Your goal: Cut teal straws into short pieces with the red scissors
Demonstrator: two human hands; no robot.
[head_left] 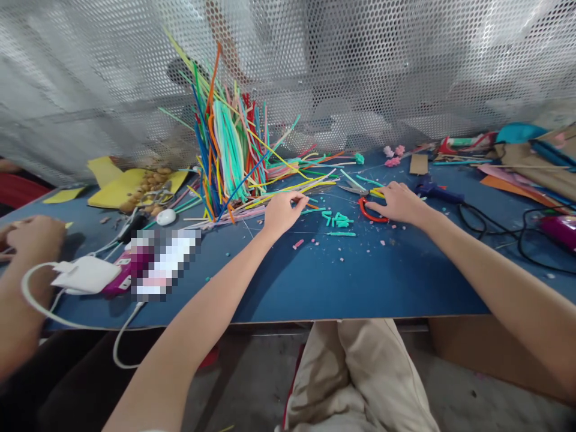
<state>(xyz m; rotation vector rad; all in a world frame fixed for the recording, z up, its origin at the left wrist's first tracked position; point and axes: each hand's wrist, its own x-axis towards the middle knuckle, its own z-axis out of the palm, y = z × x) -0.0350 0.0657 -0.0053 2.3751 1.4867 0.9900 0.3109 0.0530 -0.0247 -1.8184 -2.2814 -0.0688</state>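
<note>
My left hand [284, 211] is closed in a pinch above the middle of the table, with a turquoise pipe cleaner [315, 210] sticking out to the right from its fingertips. My right hand [399, 201] grips scissors [372, 215] with red and yellow handles; their metal blades point left and look parted. Between the hands lies a small heap of short turquoise pipe cleaner pieces [341, 220]. Just in front of it rests a slightly longer turquoise piece [342, 234]. Behind the hands, long pipe cleaners [231, 150] of many colours stand in a thick bundle, and others lie loose beside it.
A phone [164, 270], blurred out, lies left by a purple power strip [120, 279] with a white charger [87, 273]. Another person's hand [38, 237] is at far left. A glue gun [438, 191] with black cord lies right. Perforated metal [342, 66] stands behind.
</note>
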